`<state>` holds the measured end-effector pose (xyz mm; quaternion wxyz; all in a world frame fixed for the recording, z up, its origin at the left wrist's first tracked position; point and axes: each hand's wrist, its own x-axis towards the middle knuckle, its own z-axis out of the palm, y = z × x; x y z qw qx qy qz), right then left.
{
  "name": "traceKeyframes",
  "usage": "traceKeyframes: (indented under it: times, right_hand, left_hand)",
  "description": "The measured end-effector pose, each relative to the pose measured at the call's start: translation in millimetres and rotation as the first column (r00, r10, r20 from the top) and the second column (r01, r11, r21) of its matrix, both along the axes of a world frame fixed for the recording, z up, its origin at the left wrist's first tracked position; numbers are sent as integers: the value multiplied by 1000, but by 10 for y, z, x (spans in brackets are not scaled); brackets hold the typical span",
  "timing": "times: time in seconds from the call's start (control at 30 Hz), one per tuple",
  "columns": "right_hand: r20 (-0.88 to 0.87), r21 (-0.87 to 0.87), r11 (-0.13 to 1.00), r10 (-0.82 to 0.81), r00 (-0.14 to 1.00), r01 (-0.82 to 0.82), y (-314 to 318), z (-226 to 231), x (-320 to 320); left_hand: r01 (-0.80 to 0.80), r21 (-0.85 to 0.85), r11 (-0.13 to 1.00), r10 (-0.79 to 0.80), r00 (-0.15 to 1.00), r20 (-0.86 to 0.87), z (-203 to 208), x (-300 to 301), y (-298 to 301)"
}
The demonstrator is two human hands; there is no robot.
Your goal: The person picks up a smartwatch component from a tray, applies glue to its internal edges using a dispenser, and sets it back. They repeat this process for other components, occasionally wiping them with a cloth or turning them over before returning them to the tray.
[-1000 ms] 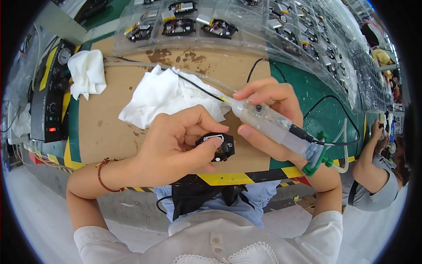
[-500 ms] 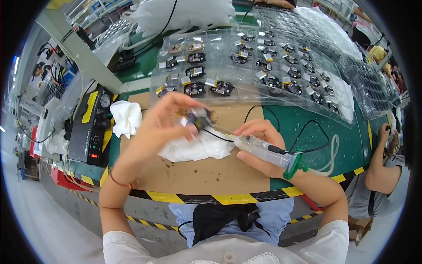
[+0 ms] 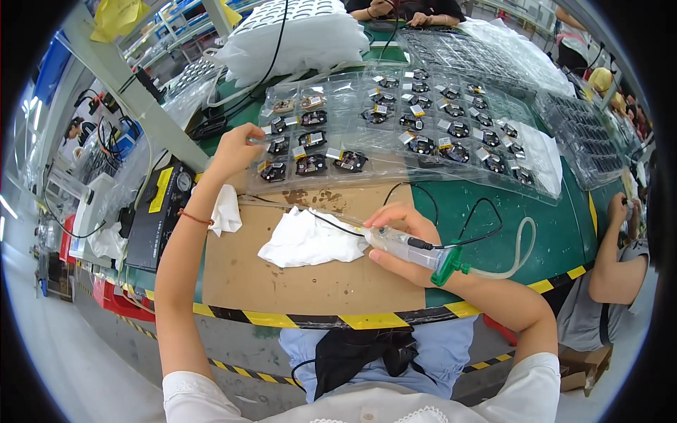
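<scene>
My left hand (image 3: 237, 149) is at the left edge of the clear plastic tray (image 3: 338, 185), fingertips bent and a little apart, with nothing visible between them. Right beside those fingertips a small black electronic unit (image 3: 279, 145) lies in its pocket. In my right hand (image 3: 405, 224) is a translucent dispensing syringe (image 3: 403, 245), its tip toward the left. It has a green cap (image 3: 447, 265) with a clear air hose (image 3: 520, 255), and a black cable (image 3: 486, 236) plugs in at its side. Below its tip lies a crumpled white cloth (image 3: 310, 243).
Stained brown cardboard (image 3: 317, 289) covers the bench front, edged with yellow-black tape (image 3: 377, 321). Several more units sit in the trays. A black control box (image 3: 163, 218) and a metal post (image 3: 155, 106) stand left. A white stack (image 3: 296, 42) is behind; other people sit at the back and right.
My left hand has moved from over the cardboard to the tray's left edge and no longer shows the dark unit it held. The syringe has shifted slightly left and down.
</scene>
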<state>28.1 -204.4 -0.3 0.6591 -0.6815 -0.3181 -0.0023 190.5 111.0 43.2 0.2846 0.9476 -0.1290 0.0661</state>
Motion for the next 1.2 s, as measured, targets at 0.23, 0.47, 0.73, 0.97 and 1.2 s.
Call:
traceKeyframes:
  times: [0.23,0.47,0.73,0.97,1.2]
  right_hand:
    - [2,-18,1000,-24,1000,24,-3,-23,-9]
    - [21,-21,999,-24,999,24,-1,-35,-12]
    - [28,-44,998,-33,999,35,16,-7,-3]
    - [-3,-44,998,-37,999,37,-7,-30,-25]
    - [-62,-86,994,-71,996,65,-51,-2,-29]
  left_hand:
    - [3,440,898,-38,997,72,124,-297,-154]
    - [14,377,926,-53,994,92,92,-458,-190]
    - [223,329,918,-252,966,49,80,-484,-138]
    - [135,-62,989,-128,987,93,57,-495,-228]
    - [-36,-819,573,-649,590,-480,94,-1388,-874]
